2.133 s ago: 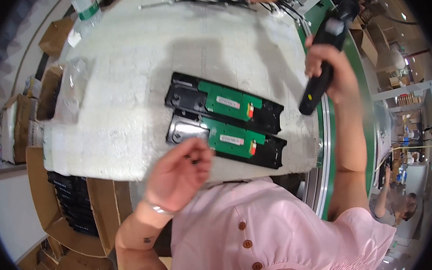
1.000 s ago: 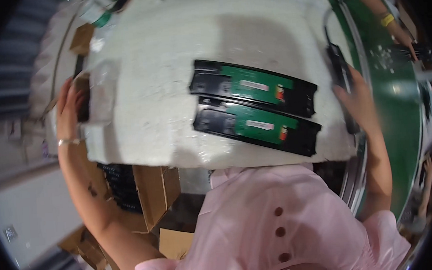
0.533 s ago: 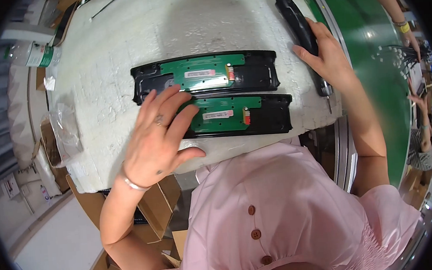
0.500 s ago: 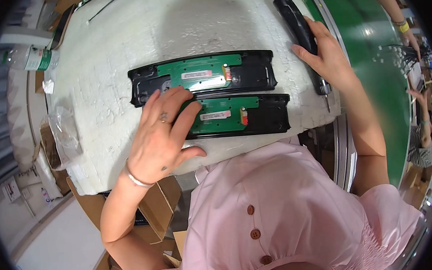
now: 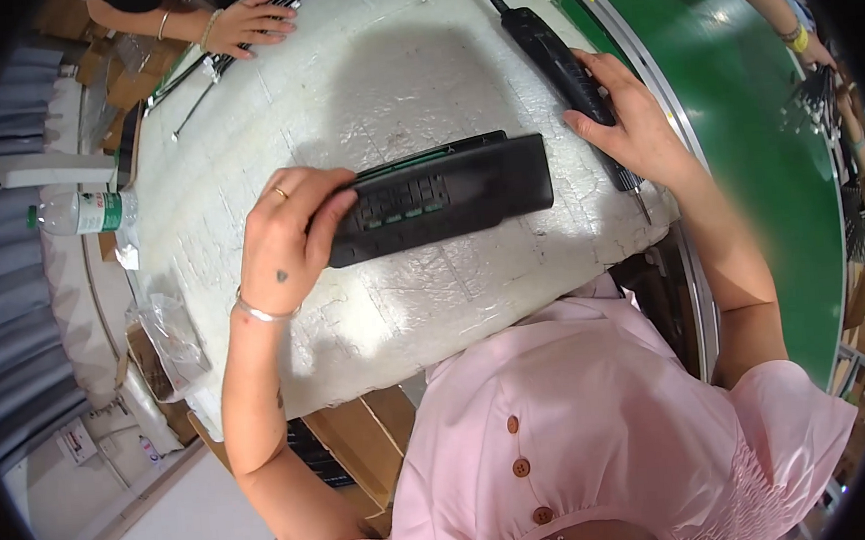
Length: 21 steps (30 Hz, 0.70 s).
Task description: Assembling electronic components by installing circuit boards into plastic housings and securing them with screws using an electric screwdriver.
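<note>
Black plastic panel [image 5: 442, 197] lies on the white foam surface [image 5: 244, 163] with its long axis from 8 to 2 o'clock, the left hand [image 5: 285, 242] clasping its 8 o'clock end, while the right hand [image 5: 633, 125], toward 2 o'clock, grasps a black electric screwdriver [image 5: 560, 60].

green-labelled clear bottle [image 5: 77, 212] far left

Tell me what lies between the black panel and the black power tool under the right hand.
In the head view, only bare white foam pad separates the black panel, gripped by the left hand, from the black power tool under the right hand.
</note>
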Tool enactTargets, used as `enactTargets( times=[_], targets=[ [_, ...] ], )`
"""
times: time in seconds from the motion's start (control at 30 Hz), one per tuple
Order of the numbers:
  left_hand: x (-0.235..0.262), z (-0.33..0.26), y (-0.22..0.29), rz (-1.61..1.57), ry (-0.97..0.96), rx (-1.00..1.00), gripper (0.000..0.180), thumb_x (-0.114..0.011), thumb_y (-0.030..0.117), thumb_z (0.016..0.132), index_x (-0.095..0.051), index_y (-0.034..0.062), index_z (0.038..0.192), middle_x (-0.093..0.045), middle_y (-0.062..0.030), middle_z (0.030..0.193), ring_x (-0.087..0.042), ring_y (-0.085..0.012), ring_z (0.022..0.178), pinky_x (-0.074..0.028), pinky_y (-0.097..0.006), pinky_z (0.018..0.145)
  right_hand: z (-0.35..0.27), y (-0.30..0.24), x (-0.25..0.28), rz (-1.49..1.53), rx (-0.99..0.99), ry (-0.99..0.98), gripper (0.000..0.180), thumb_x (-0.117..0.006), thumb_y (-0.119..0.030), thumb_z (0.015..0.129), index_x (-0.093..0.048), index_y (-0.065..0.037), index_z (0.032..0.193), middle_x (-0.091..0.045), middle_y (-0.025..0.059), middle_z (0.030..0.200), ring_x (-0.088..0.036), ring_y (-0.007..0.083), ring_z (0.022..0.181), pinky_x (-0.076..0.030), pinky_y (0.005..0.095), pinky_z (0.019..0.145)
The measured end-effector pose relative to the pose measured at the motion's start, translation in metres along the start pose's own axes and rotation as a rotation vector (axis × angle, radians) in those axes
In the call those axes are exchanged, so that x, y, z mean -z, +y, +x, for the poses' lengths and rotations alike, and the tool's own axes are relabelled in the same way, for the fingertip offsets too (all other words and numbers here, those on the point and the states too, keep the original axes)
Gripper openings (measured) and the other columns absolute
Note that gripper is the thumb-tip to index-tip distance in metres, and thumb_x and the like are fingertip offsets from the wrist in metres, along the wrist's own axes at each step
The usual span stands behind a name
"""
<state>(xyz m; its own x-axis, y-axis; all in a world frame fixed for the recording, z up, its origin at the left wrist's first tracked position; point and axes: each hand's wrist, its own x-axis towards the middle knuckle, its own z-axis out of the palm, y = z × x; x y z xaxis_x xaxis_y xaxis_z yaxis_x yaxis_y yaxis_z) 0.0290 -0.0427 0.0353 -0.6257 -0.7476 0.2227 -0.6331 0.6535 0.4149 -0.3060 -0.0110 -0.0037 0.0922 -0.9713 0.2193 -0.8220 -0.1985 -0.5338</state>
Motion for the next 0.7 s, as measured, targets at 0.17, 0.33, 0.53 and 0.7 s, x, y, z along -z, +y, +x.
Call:
enactTargets(
  times=[0.17, 0.33, 0.53, 0.7],
  targets=[
    [-0.007, 0.003, 0.015, -0.061, 0.002, -0.070, 0.045, -0.074, 0.014, 0.062, -0.058, 0.0009, 0.102, -0.057, -0.0126, 0.099, -0.055, -0.0297, 0.087, -0.045, -0.034, 0.077, -0.002, 0.002, 0.001, 0.056, -0.034, 0.001, 0.056, -0.061, -0.022, 0.072, -0.043, 0.004, 0.118, -0.050, 0.0186, 0.105, -0.052, 0.0331, 0.095, -0.042, 0.0341, 0.081],
    [-0.020, 0.005, 0.021, 0.039, -0.038, -0.086, 0.060, -0.078, 0.018, 0.053, -0.057, 0.0029, 0.106, -0.056, -0.0122, 0.103, -0.054, -0.0302, 0.092, -0.041, -0.038, 0.085, -0.002, 0.003, -0.001, 0.039, -0.007, 0.040, 0.056, -0.061, -0.024, 0.072, -0.044, 0.004, 0.117, -0.050, 0.0182, 0.105, -0.052, 0.0325, 0.094, -0.043, 0.0342, 0.081],
    [0.016, 0.007, 0.015, -0.109, 0.035, -0.036, 0.065, -0.079, 0.011, 0.047, -0.057, 0.0022, 0.108, -0.056, -0.0124, 0.107, -0.055, -0.0274, 0.097, -0.042, -0.035, 0.087, -0.002, 0.005, -0.005, 0.041, -0.006, 0.047, 0.055, -0.061, -0.024, 0.072, -0.045, 0.004, 0.116, -0.050, 0.0178, 0.105, -0.052, 0.0321, 0.094, -0.042, 0.0345, 0.081],
    [0.051, 0.014, 0.000, -0.269, 0.233, 0.082, 0.063, -0.079, 0.008, 0.049, -0.057, 0.0013, 0.108, -0.056, -0.0129, 0.109, -0.054, -0.0229, 0.101, -0.040, -0.030, 0.088, -0.003, 0.008, -0.005, 0.042, -0.014, 0.060, 0.055, -0.062, -0.024, 0.072, -0.045, 0.002, 0.117, -0.050, 0.0171, 0.105, -0.053, 0.0318, 0.094, -0.042, 0.0346, 0.082]
  ],
)
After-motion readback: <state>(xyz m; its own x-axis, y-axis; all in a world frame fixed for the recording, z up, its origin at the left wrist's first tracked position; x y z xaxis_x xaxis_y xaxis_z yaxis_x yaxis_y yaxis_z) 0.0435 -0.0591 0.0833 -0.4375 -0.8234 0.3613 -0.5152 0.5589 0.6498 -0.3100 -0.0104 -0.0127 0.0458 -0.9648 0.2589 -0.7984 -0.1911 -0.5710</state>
